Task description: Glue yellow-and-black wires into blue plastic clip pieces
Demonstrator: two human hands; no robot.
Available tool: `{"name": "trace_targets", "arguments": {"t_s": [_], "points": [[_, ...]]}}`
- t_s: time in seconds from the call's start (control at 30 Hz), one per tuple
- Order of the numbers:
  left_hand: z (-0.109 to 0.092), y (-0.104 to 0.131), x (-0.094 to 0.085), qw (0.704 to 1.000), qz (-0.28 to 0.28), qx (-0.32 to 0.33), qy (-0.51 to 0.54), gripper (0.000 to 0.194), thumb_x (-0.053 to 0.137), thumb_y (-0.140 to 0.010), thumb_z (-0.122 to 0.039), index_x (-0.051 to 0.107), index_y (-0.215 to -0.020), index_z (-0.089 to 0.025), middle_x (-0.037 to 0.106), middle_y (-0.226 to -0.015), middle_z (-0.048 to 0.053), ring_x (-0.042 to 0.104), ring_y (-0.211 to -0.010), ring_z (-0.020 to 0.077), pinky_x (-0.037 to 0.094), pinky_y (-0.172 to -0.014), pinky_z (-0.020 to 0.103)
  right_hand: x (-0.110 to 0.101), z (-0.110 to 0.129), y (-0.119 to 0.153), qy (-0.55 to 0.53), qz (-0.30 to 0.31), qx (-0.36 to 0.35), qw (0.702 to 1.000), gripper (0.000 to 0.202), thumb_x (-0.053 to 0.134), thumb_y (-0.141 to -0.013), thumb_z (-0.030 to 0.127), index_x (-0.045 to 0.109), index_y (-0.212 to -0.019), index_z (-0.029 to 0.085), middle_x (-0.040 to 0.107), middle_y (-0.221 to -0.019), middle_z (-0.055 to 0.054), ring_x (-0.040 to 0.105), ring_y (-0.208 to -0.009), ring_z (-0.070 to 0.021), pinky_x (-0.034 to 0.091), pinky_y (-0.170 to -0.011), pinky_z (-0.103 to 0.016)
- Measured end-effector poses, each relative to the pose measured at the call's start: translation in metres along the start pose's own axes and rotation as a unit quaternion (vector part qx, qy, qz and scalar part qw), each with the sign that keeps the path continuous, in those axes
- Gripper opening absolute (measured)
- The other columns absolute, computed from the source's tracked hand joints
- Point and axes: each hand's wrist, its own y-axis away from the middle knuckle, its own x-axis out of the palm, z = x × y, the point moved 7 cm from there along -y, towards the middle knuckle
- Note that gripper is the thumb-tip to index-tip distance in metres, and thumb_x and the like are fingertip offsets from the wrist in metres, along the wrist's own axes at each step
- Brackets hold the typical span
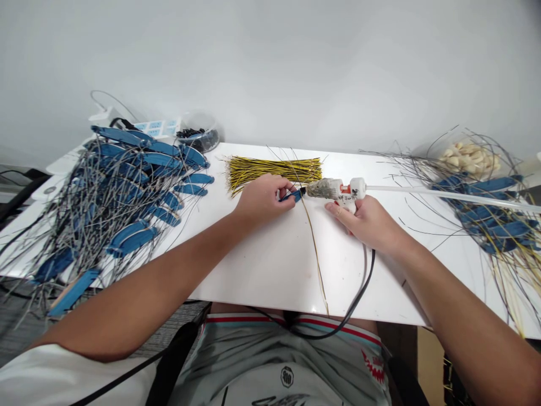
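Head view, and the blue piece [289,197] is pinched by the left hand [265,197], the gun [332,189], wrapped in the right hand [374,223], is aimed just beside that pinch, and burned fingertips or a smeared wire [314,242] below could be caused by any slip.

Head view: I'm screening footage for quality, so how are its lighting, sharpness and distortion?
Head view throughout: soft, fairly even light on the white table; glue gun outlined clearly, its marks too small to read; grey wires blending together; apparent stretch toward the edges.
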Motion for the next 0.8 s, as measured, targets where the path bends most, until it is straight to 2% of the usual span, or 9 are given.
{"name": "trace_targets", "arguments": {"t_s": [0.33, 0.57, 0.8], "points": [[-0.001, 0.0, -0.001, 1.0, 0.006, -0.001, 0.001, 0.016, 0.072, -0.086, -0.035, 0.081, -0.096, -0.026, 0.074, -0.083, -0.001, 0.062, -0.082, 0.0182, 0.04, -0.071, 0.032, 0.001, -0.001, 0.001, 0.002, -0.01, -0.016, 1.0, 0.048, 0.062, -0.098, 0.066, 0.064, -0.083, 0.021, 0.059, -0.062, -0.002, 0.055, -0.061, -0.0209, 0.036, -0.058, -0.032], [0.0, 0.001, 0.0, 1.0, -0.002, 0.004, 0.001, 0.013, 0.072, -0.086, -0.035, 0.08, -0.093, -0.027, 0.072, -0.081, -0.002, 0.061, -0.082, 0.0174, 0.04, -0.072, 0.032, 0.0, 0.007, 0.002, 0.008, -0.027, -0.032, 0.999, 0.042, 0.062, -0.098, 0.061, 0.069, -0.091, 0.021, 0.071, -0.084, -0.005, 0.062, -0.077, -0.0244, 0.043, -0.07, -0.035], [-0.002, 0.001, -0.001, 1.0, 0.01, -0.005, -0.001, 0.011, 0.074, -0.085, -0.033, 0.079, -0.091, -0.026, 0.072, -0.081, -0.002, 0.06, -0.08, 0.0166, 0.038, -0.071, 0.031, 0.0, 0.01, 0.003, 0.026, -0.034, -0.057, 0.997, 0.042, 0.06, -0.099, 0.059, 0.065, -0.083, 0.021, 0.069, -0.08, -0.005, 0.062, -0.075, -0.0244, 0.044, -0.072, -0.036]]}}
